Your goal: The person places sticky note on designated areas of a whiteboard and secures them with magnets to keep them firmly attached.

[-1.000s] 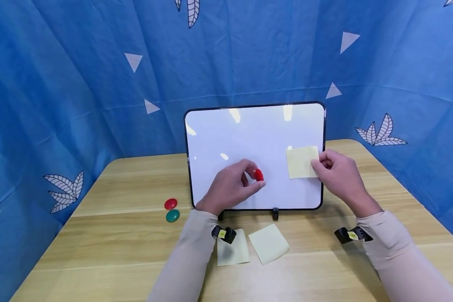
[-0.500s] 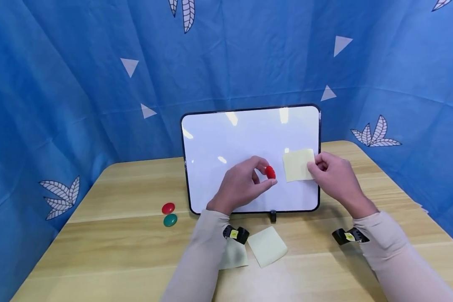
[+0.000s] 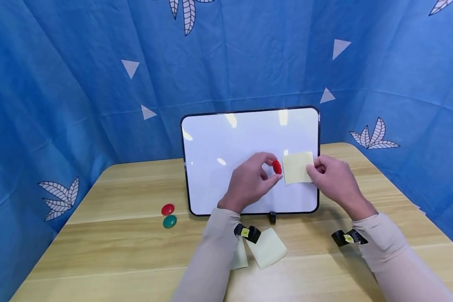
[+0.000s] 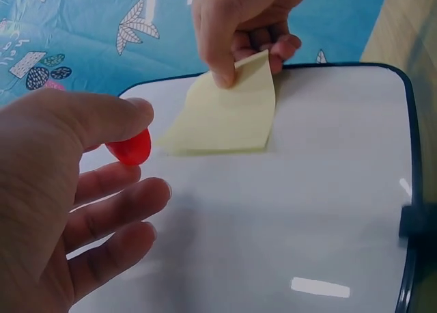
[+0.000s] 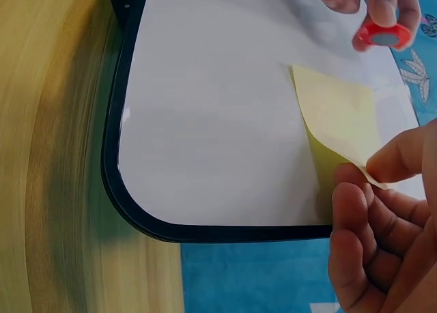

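Observation:
A whiteboard (image 3: 230,147) with a black frame stands upright on the table. Between thumb and fingertips my left hand (image 3: 249,182) pinches a round red magnet (image 3: 277,167), whose grey disc back shows in the right wrist view. Just right of it, my right hand (image 3: 336,178) pinches the right edge of a pale yellow sticky note (image 3: 297,168) in front of the board's right part. The note curls outward at the pinched edge, as the right wrist view shows. Magnet and note's left edge are close together in the head view.
Left of the board, a red magnet (image 3: 167,209) and a green magnet (image 3: 170,221) lie on the wooden table (image 3: 117,247). Two more sticky notes lie before the board, one (image 3: 269,249) partly and the other (image 3: 240,256) mostly covered by the left arm. A blue curtain (image 3: 98,84) hangs behind.
My left hand has moved right with the red magnet, from the middle of the board to the note's left edge. The right hand keeps its pinch on the note, almost still.

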The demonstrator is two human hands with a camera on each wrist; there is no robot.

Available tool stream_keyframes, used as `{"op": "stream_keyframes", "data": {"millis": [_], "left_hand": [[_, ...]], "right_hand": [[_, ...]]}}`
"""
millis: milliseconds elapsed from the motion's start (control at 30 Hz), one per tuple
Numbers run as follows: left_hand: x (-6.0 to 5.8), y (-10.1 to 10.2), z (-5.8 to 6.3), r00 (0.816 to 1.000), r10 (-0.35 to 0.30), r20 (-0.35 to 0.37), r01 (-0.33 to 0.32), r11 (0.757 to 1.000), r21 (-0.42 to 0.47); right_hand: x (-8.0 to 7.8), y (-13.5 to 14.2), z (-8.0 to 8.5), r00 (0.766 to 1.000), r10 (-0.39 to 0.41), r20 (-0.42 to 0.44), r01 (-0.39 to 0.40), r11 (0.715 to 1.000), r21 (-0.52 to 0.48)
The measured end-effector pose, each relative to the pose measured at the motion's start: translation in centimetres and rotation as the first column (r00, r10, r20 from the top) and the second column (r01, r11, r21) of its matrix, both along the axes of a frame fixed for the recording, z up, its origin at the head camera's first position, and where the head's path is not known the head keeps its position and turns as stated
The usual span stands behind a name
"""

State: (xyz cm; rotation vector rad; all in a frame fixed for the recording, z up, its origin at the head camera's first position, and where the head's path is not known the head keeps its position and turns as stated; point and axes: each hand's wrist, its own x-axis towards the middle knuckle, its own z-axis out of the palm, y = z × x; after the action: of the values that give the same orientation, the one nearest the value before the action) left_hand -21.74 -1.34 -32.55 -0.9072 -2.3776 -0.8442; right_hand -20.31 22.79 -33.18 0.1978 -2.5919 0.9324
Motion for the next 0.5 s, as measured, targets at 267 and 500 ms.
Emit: {"op": "stream_keyframes", "data": {"millis": [267, 500], "left_hand": [[-0.2, 1.6, 0.0, 0.999, 0.021, -0.039, -0.02, 1.0, 0.019], [-0.6, 2.4, -0.3, 0.989, 0.09, -0.116, -0.089, 0.996, 0.012]], "right_hand": [[0.0, -0.1, -0.2, 0.999, -0.014, 0.031, 0.013, 0.999, 0.032], [-0.1, -0.4, -0.3, 1.0, -0.008, 0.026, 0.007, 0.999, 0.043]]}}
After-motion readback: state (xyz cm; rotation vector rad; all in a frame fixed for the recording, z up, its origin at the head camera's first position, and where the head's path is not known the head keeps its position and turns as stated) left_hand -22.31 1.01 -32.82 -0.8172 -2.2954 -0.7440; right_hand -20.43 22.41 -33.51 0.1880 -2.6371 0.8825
